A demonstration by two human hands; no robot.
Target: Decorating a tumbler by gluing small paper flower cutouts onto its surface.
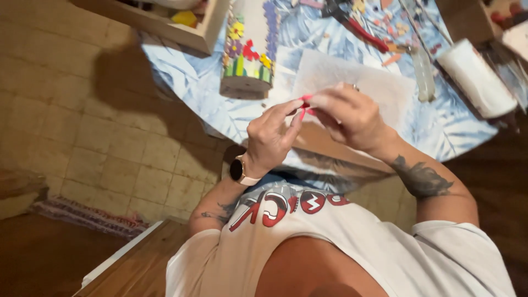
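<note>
From the head view, looking down: left hand (pixel 272 137) and right hand (pixel 349 115) meeting together, fingertips of both pinching one small red piece (pixel 304 100), holding it in the air just in front of the white mat (pixel 379 82). Beyond the mat, lying on the leaf-print tablecloth (pixel 181 71): a mosaic-covered post (pixel 248 49), red-handled nippers (pixel 357 25), a white roll (pixel 477 77). Risking, likely, a slip: so slight a piece, gripped only at the fingertips over the table's edge, possibly dropping to the tiled floor (pixel 99 137) if either pinch loosens.
</note>
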